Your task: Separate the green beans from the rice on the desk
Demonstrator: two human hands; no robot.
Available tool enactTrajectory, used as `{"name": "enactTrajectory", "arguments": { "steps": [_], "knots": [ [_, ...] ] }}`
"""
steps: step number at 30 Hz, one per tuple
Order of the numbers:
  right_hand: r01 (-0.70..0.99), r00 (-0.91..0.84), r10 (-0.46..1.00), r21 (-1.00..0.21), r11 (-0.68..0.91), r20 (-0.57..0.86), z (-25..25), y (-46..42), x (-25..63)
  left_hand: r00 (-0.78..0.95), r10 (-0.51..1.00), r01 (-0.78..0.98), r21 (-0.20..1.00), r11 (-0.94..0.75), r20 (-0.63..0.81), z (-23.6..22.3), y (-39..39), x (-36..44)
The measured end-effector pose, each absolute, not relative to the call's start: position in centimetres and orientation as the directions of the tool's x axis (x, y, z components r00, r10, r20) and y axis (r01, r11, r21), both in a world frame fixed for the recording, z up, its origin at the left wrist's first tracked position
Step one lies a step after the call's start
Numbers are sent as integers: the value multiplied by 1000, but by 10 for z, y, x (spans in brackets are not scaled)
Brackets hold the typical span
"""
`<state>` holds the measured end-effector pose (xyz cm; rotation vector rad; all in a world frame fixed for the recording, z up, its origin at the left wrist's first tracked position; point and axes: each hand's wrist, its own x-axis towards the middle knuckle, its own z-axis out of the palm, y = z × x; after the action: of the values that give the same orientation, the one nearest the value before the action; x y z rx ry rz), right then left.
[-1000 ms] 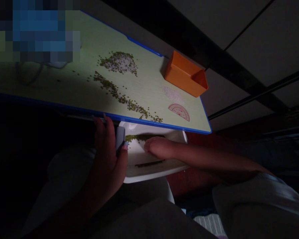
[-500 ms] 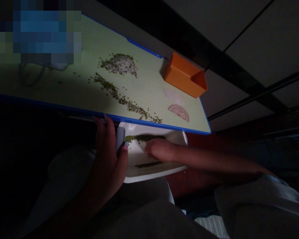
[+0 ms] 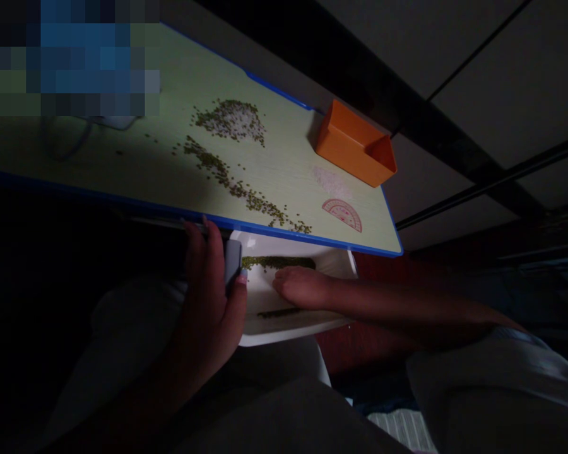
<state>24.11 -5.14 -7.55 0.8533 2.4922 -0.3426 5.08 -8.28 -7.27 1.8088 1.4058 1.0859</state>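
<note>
My left hand (image 3: pixel 215 284) is just below the blue front edge of the table, with its thumb and fingers closed around a grey flat block (image 3: pixel 233 261) whose kind I cannot make out. My right hand (image 3: pixel 300 287) reaches into a white basin (image 3: pixel 265 338) partly under the table edge. Its fingers are curled downward, and what they hold, if anything, is hidden. Green mung beans (image 3: pixel 279 261) lie in a band along the basin's far side, close to those fingers. A thinner dark strip of beans (image 3: pixel 278 312) runs along the near side.
On the table (image 3: pixel 161 183) lie a heap of white grains mixed with green beans (image 3: pixel 234 121) and a line of green beans (image 3: pixel 236 188). An orange open box (image 3: pixel 345 154) stands near the right end, behind a printed red protractor (image 3: pixel 343 214). The upper left is pixelated.
My right hand has shifted very slightly left inside the basin. My left hand keeps its hold on the grey block, while the whole view has moved a little.
</note>
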Motion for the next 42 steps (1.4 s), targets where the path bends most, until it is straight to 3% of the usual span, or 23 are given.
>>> {"name": "enactTrajectory", "arguments": {
  "steps": [24, 42],
  "knots": [
    [699, -663, 576, -119, 706, -478, -77, -44, 251, 63, 969, 465, 852, -241, 240, -71, -84, 53],
    [608, -698, 489, -72, 791, -524, -73, -48, 246, 76, 966, 468, 847, -253, 246, -72, -85, 53]
  ]
}}
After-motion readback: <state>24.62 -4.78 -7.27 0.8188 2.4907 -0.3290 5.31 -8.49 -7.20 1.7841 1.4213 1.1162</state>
